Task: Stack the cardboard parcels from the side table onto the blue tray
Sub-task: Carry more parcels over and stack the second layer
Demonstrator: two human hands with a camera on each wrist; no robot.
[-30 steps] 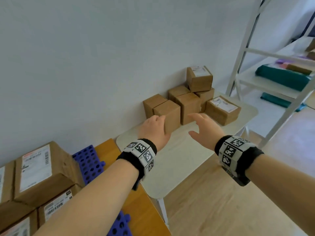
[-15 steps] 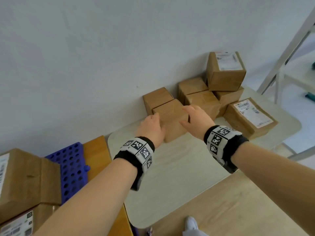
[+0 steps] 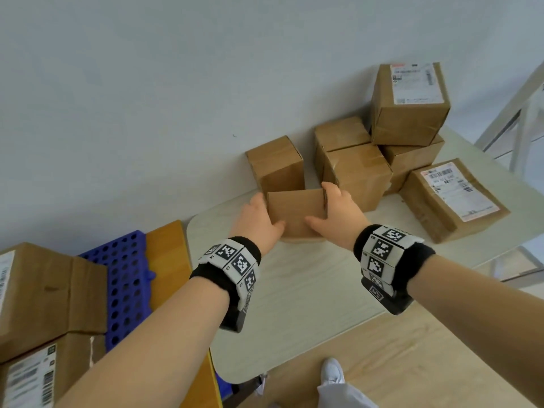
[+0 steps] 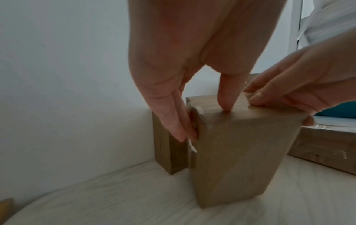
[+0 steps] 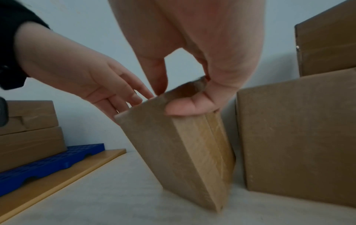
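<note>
A small plain cardboard parcel [image 3: 295,213] stands at the front of the group on the pale side table [image 3: 294,295]. My left hand [image 3: 259,222] holds its left side, fingers [image 4: 179,129] flat down that face and thumb on the top. My right hand [image 3: 335,210] grips its right side, thumb [image 5: 185,109] curled over the near top edge. In the right wrist view the parcel [image 5: 173,152] leans, its lower edge at the tabletop. The blue perforated tray [image 3: 126,284] lies to the left with parcels [image 3: 50,293] stacked on it.
Several more parcels sit behind and to the right, against the wall: a plain one [image 3: 276,163], a stacked cluster [image 3: 359,172] topped by a labelled box [image 3: 409,104], and a flat labelled one [image 3: 453,198]. The tray rests on an orange wooden top [image 3: 167,260]. A white shelf frame [image 3: 518,119] stands far right.
Both hands have reached forward and closed on the front parcel's two sides, where a second ago they hovered short of it. The parcel now leans off its base.
</note>
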